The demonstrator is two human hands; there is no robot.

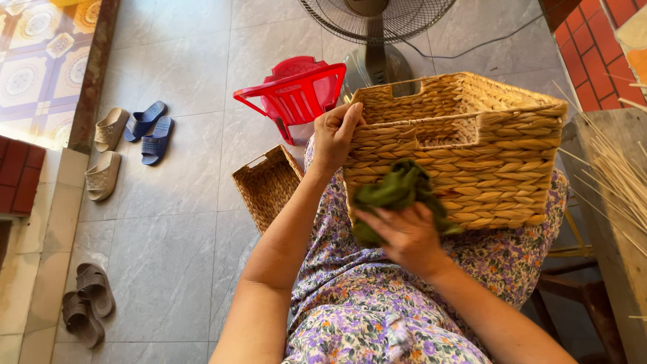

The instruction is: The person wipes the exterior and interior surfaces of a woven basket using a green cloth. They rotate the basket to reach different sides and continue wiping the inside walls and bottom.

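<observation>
A large woven straw basket (485,145) rests on my lap, tilted with its open top facing away. My left hand (335,135) grips the basket's near left corner at the rim. My right hand (404,232) holds a crumpled dark green cloth (394,192) pressed against the basket's front wall. My lap is covered by a purple floral dress (364,303).
A smaller woven basket (266,185) lies on the grey tiled floor by my left knee. Beyond it stand a red plastic stool (296,91) and a standing fan (374,40). Several slippers (128,138) lie at the left. A wooden bench with thin reeds (617,175) is at the right.
</observation>
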